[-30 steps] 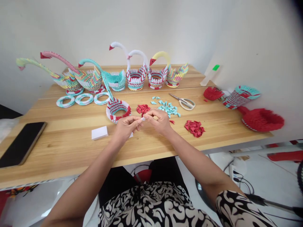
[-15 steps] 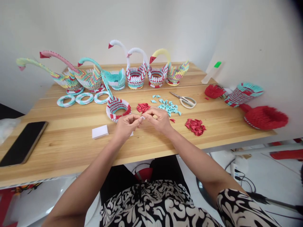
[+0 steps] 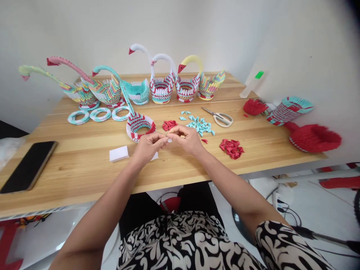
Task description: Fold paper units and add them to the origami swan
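Note:
A small piece of white paper is pinched between my two hands above the table. My left hand grips it from the left, thumb and fingers closed. From the other side my right hand pinches it too. Most of the paper is covered by fingertips. Just behind my left hand stands a round red, white and teal paper basket with a teal neck. Beyond my right hand lie folded red pieces and folded teal pieces. A white paper stack rests left of my left hand.
Several paper swans line the back, with three paper rings at left. Scissors and another red pile lie to the right, near a red paper swan body. A phone is at far left.
The fingers have shifted slightly around the white paper, and my left hand sits a little lower against the basket. The camera view has moved slightly. Objects on the table have stayed in place.

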Demonstrator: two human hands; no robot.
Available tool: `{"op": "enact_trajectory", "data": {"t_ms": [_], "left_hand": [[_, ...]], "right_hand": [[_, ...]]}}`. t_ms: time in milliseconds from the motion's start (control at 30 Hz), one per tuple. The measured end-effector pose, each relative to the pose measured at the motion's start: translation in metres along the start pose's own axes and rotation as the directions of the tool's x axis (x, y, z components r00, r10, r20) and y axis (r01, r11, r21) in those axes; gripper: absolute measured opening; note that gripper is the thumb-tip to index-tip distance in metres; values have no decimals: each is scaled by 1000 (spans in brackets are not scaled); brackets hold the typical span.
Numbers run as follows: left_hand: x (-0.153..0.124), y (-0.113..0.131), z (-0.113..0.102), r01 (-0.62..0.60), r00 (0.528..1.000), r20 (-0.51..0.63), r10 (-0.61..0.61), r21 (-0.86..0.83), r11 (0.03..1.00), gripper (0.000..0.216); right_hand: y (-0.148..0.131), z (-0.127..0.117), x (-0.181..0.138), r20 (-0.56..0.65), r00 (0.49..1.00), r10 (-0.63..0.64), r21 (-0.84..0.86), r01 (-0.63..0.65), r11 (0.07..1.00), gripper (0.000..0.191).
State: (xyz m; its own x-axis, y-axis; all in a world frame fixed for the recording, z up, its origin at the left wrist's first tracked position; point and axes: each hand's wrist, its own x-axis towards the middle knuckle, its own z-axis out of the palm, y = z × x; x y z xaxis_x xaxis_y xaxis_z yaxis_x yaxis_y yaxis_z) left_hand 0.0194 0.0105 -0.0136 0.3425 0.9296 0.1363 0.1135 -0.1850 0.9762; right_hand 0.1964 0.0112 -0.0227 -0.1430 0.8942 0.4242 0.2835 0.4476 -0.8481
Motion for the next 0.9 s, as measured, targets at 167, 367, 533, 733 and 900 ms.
{"op": "enact_trajectory", "data": {"t_ms": [167,367,533,733,900], "left_hand": [[0,3,2,113,993,28,-113,11,994,20],[1,1,0,113,977,-151,-150,-227,967,23],[0,-2,0,122,981,-114,-155,-256,959,26],[-2,0,2,129,985,-86,-150,-218,967,29],[-2,3,3,91,989,-94,-110,-188,978,26]], "right_hand": [[3,0,-2,11,1000,4,29,-4,1000,21],[-1,-4,-4,-76,981,-180,-166,165,972,17],[2,0,-2,77,915,-397,-355,397,846,14],[10,0,-1,101,887,-450,-386,452,805,17],[8,1,-2,89,919,-385,-308,393,866,16]]}}
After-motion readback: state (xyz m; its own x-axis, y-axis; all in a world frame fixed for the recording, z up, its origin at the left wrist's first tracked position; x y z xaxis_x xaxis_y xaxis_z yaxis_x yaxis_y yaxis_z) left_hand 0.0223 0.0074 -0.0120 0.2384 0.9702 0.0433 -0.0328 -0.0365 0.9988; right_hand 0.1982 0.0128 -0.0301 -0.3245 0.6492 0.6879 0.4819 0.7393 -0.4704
